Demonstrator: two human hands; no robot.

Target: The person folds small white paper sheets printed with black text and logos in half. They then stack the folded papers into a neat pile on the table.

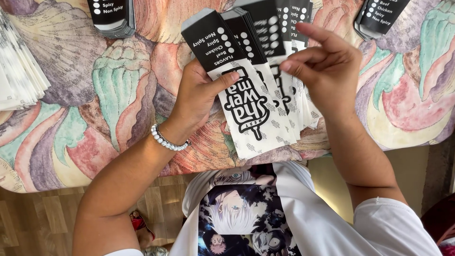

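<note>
While fanned above the patterned tablecloth [95, 95], the stack of flat black-and-white paper sleeves [251, 90] sits between both hands, its long axis running away from the person, tilted leftward at the far end.

Left hand [196, 97]: closed on the stack's left edge, thumb pressed across the front sleeve; white beaded bracelet [167, 141] at the wrist.

Right hand [324, 66]: touching the fan's right side, fingertips [286, 65] pinched on the sleeves behind the front one. Both hands are in contact; the left bears the bundle.

Nearby: further sleeve piles at far left [113, 16] and far right [381, 16], a white paper stack [19, 76] at the left edge.
</note>
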